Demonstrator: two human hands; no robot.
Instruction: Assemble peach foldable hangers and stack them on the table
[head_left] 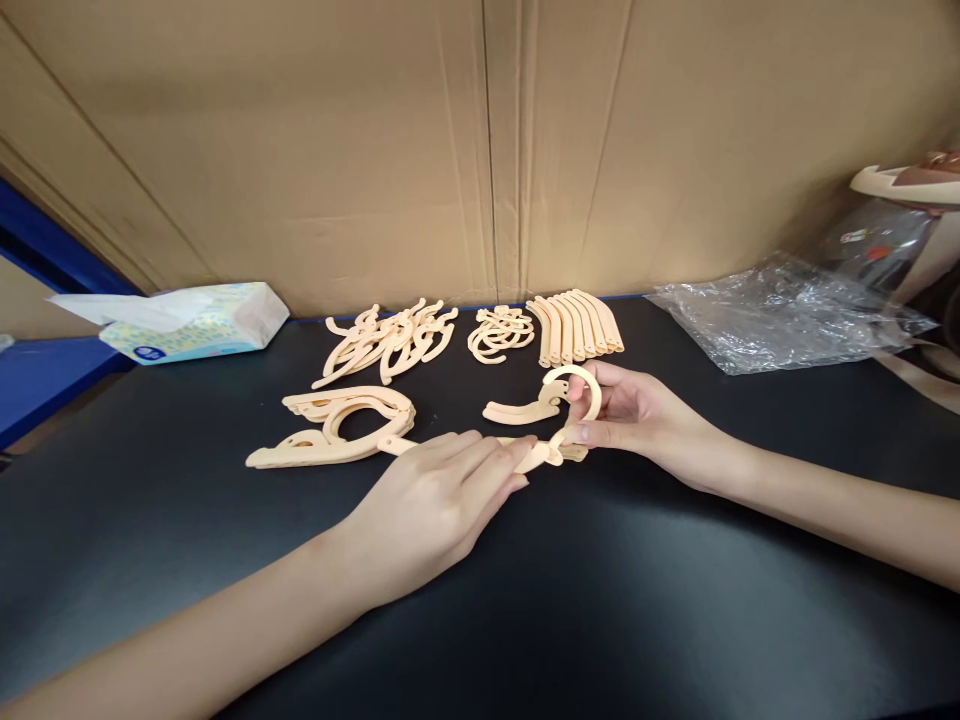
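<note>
The right hand (619,408) pinches a cream, C-shaped plastic hook (595,393) between thumb and fingers, its lower end meeting a slender cream plastic bar (535,458) that runs beneath the left hand (448,492), whose fingers grip it from above.

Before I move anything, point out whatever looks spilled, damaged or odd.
Nothing looks spilled or broken. Only the crumpled clear plastic, on the right of the black table, looks untidy against the neat row of curved pieces.

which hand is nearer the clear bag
Right. The right hand is in front of the bag and toward its left, not touching; the left hand is farther left and nearer the camera.
</note>
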